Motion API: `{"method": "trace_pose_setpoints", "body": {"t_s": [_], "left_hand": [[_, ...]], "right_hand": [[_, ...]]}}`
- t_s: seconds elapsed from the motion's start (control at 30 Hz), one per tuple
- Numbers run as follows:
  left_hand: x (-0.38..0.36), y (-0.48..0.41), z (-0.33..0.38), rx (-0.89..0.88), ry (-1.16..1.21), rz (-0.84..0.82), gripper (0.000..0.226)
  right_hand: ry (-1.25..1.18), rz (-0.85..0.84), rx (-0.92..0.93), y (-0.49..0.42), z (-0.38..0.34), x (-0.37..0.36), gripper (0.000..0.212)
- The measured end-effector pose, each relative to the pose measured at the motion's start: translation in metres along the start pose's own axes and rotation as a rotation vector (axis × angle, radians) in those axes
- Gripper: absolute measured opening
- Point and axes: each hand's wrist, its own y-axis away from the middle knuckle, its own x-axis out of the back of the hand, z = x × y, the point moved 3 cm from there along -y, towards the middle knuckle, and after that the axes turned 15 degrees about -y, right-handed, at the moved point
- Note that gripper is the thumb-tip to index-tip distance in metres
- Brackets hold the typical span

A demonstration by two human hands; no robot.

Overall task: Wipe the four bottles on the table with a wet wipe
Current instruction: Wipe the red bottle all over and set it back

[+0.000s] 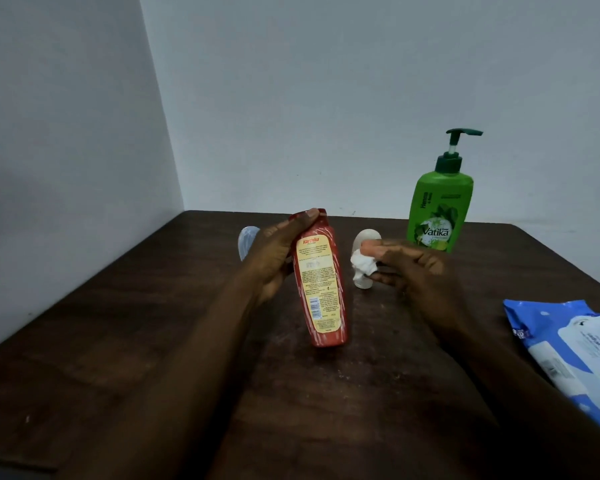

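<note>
Dark wooden table [118,341], set in a corner of the room.

- Far left of the group, towards the back edge: a pale blue bottle [247,241] is standing behind the left hand and is mostly hidden by it.
- The left hand [274,261] is gripping the red bottle [321,282] from its left side. The fingers are wrapping round the body and one fingertip is sitting over the top end.
- The red bottle is at mid-table, printed back label facing the camera. Its long axis is running near upright, with the top leaning away and slightly left and the lower end pointing down at the table. Cannot tell whether that end is touching the wood.
- Just right of the bottle's upper half, apart from it: a crumpled wet wipe [363,265], which the right hand [420,275] is pinching between thumb and fingers.
- A small white bottle [365,284] is standing right behind the wipe.
- Further right, near the back edge: a green pump bottle [437,209], upright and untouched.
- At the right edge: a blue pack of wipes [568,348] is lying flat and running out of view.

Judgement: the red bottle is the one in hand. The wipe lies to its right, level with the label, so the right hand is the nearer one for wiping. A short move leftward should be bringing the wipe onto the label side while the left hand is steadying the bottle.
</note>
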Motion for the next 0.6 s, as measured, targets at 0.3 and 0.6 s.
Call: {"method": "trace_pose_setpoints", "body": {"t_s": [0.3,0.6], "left_hand": [[-0.012,-0.004,-0.011,0.037,0.199,-0.16,0.036],[-0.015,-0.002,-0.01,-0.009,0.222,-0.219,0.031]], "right_hand": [[0.462,-0.027,0.245,-0.011,-0.016,-0.031,0.031],[0.742,-0.142,0.474,-0.047,-0.024,-0.057,0.017]]}}
